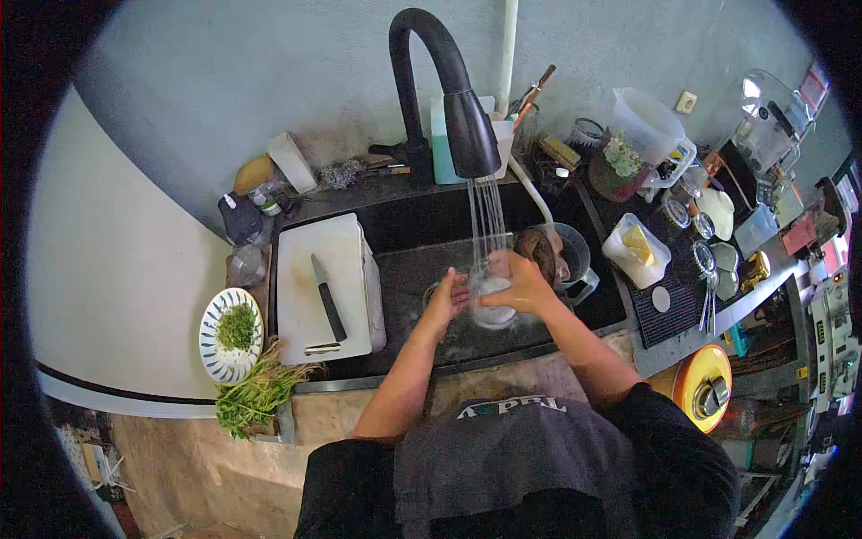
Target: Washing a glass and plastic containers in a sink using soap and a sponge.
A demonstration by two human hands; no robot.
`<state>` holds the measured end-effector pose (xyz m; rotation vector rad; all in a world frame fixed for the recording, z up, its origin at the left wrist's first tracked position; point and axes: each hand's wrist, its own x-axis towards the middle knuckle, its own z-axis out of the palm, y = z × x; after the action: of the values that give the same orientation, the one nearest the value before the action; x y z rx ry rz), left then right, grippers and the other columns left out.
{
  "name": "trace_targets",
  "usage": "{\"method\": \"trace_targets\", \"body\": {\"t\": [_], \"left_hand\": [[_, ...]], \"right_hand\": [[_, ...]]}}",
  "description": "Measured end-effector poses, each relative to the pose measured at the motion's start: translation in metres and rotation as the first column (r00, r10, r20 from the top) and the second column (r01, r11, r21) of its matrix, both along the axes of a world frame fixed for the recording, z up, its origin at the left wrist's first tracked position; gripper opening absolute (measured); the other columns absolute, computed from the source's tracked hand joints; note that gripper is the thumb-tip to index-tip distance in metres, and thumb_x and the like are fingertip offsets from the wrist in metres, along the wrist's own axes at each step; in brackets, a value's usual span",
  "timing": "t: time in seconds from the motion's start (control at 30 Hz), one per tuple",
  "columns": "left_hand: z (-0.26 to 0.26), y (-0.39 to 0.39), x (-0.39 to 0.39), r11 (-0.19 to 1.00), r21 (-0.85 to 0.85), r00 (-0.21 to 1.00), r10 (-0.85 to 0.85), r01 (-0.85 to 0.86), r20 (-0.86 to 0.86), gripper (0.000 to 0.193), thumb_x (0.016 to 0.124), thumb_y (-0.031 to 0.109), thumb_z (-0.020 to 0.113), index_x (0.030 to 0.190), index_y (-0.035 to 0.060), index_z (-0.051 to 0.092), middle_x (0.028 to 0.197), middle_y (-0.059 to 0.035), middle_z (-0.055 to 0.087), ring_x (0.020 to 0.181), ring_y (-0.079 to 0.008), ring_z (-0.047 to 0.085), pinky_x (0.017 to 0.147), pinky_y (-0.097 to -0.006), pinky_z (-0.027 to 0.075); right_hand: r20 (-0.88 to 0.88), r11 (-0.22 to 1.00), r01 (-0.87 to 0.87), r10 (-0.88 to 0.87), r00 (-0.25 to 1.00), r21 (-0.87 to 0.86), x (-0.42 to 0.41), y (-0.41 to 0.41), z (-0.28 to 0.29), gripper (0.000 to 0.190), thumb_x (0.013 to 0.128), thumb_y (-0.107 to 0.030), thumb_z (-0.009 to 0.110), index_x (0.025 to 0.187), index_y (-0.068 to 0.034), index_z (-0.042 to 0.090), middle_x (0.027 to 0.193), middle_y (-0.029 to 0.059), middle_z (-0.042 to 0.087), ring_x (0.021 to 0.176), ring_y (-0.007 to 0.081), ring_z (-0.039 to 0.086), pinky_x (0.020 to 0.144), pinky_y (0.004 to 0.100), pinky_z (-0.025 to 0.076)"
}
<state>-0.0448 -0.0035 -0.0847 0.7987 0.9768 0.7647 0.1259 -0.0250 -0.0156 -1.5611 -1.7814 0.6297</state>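
Water pours from the black pull-down faucet [471, 128] onto a clear container [493, 318], probably a glass, with whitish, foamy-looking water inside. My right hand [524, 281] grips this container above the dark sink [414, 266]. Close to its left side is my left hand [446, 302], fingers apart and holding nothing; whether its fingertips touch the container is unclear. Behind my right hand, a clear plastic jug [578, 250] in the sink has a brown item [537, 250] in or against it. A white cutting board [293, 269] spans the sink's left end, bearing a black-handled knife [328, 306].
On the left are a patterned plate [209, 337] of chopped greens and a bunch of leafy stems [252, 401]. To the right, a white tub [646, 269] holds a yellow block beside a black drying mat [663, 323]. Several glasses and a lidded pot [697, 367] lie beyond.
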Motion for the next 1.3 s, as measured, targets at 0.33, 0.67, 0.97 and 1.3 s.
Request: {"method": "trace_targets", "body": {"t": [0.33,0.67,0.97,1.3], "left_hand": [[-0.012,0.003,-0.004,1.0,-0.022,0.996,0.015,-0.013,0.085,0.058,0.083,0.053,0.044,0.114,0.0046,0.05,0.104,-0.009,0.055,0.097,-0.0219,0.052,0.087,-0.0345,0.038],[0.03,0.005,-0.018,0.949,-0.312,0.92,0.166,-0.051,0.355,0.055,0.086,0.045,0.039,0.116,-0.0011,0.046,0.119,-0.0135,0.052,0.106,-0.0266,0.05,0.094,-0.0396,0.035],[0.029,0.01,-0.028,0.957,-0.256,0.895,0.232,-0.139,0.381,0.052,0.087,0.041,0.037,0.12,0.0014,0.045,0.118,-0.0132,0.052,0.109,-0.0269,0.048,0.094,-0.041,0.035],[0.035,-0.01,-0.005,0.989,-0.025,0.858,-0.114,0.146,0.501,0.063,0.085,0.057,0.036,0.127,0.0111,0.039,0.125,-0.0127,0.045,0.116,-0.0301,0.043,0.094,-0.0516,0.035]], "right_hand": [[-0.124,0.974,0.009,-0.038,0.992,-0.226,-0.004,-0.004,0.005,0.074,0.048,-0.034,0.08,0.105,0.004,0.051,0.089,0.0173,0.062,0.084,0.0256,0.061,0.076,0.034,0.048],[-0.878,0.726,-0.566,-0.478,-0.006,-0.391,-0.018,0.004,-0.025,0.041,0.078,-0.043,0.054,0.103,-0.011,0.056,0.101,0.0053,0.06,0.093,0.0225,0.058,0.081,0.0401,0.046],[-0.874,0.738,-0.543,-0.485,-0.012,-0.401,-0.034,0.011,-0.016,0.046,0.073,-0.037,0.064,0.107,-0.008,0.053,0.102,0.0086,0.059,0.088,0.0231,0.059,0.077,0.0378,0.049],[-0.321,0.991,-0.072,0.106,0.941,0.116,-0.025,0.007,0.028,0.081,0.05,-0.019,0.083,0.118,-0.005,0.041,0.097,0.0125,0.057,0.089,0.018,0.057,0.081,0.0322,0.046]]}}
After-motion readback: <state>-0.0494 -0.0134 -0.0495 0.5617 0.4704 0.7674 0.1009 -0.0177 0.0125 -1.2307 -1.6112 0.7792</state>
